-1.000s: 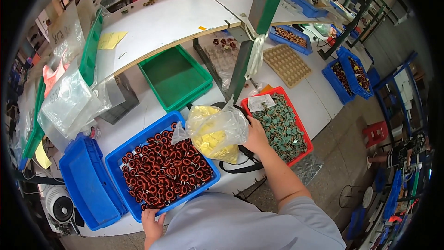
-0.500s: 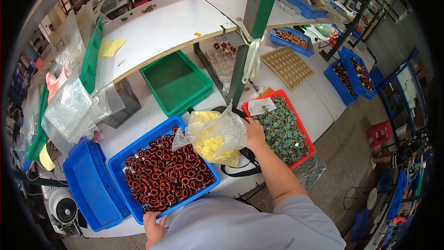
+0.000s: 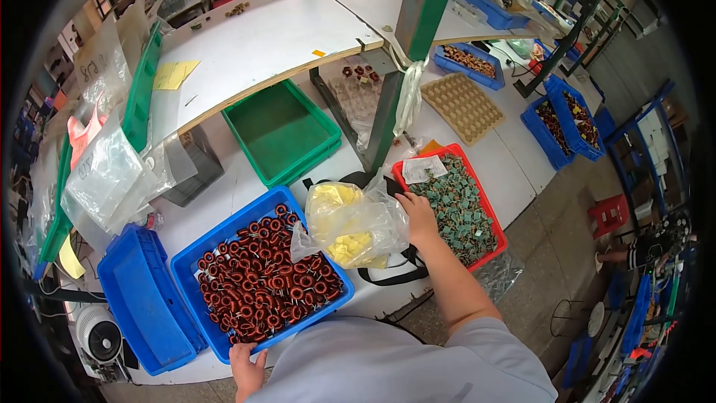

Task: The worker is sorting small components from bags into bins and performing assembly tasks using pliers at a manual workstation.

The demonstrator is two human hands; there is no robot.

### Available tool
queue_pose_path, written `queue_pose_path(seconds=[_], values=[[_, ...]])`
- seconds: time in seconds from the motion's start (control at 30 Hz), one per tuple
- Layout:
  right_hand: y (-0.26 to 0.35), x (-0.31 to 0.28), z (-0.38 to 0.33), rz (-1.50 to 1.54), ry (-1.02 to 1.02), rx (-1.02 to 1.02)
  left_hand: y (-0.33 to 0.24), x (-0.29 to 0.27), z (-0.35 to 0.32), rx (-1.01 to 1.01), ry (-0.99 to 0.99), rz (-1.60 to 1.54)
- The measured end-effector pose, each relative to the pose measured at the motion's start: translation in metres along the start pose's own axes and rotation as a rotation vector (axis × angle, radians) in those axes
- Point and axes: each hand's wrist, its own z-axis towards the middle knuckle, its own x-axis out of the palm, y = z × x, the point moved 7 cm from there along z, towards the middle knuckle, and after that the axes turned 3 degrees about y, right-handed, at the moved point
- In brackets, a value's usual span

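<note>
A blue tray (image 3: 197, 306) full of copper-wound ring coils (image 3: 276, 280) lies in front of me. My left hand (image 3: 247, 366) grips its near rim, fingers over the edge and thumb apart. Right of the tray is a clear plastic bag (image 3: 388, 218) of small yellow pieces (image 3: 350, 246), its loose film reaching over the tray's corner. My right hand (image 3: 419, 216) holds the bag's right side; some fingertips are hidden by the film. Beyond that hand stands a red tray (image 3: 492, 216) of small green parts with metal legs (image 3: 459, 205), a white paper slip (image 3: 424, 169) on top.
An empty blue tray (image 3: 142, 306) and a small white fan (image 3: 101, 337) are at left. Green trays (image 3: 280, 130) sit under the raised shelf (image 3: 253, 45). A green post (image 3: 421, 19) rises ahead. A black strap (image 3: 388, 277) lies beside the bag; an egg-carton tray (image 3: 462, 108) is farther back.
My right hand has shifted slightly right, drawing the bag a little away from the coils. The left hand stays on the blue tray's rim.
</note>
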Motion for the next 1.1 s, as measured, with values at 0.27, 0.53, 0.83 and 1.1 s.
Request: queue_pose_path(seconds=[0.27, 0.53, 0.83, 1.1], values=[[-0.013, -0.048, -0.074, -0.243, -0.212, -0.008, 0.027, 0.01, 0.003, 0.114, -0.031, 0.043], [-0.021, -0.034, -0.077, -0.353, -0.238, 0.018, 0.039, 0.016, 0.0, 0.154, -0.016, 0.059], [-0.07, -0.044, -0.048, -0.433, -0.281, 0.002, 0.03, 0.011, -0.002, 0.121, -0.048, 0.051], [-0.121, -0.047, 0.004, -0.631, -0.295, 0.094, 0.026, 0.011, 0.0, 0.088, -0.019, 0.03]])
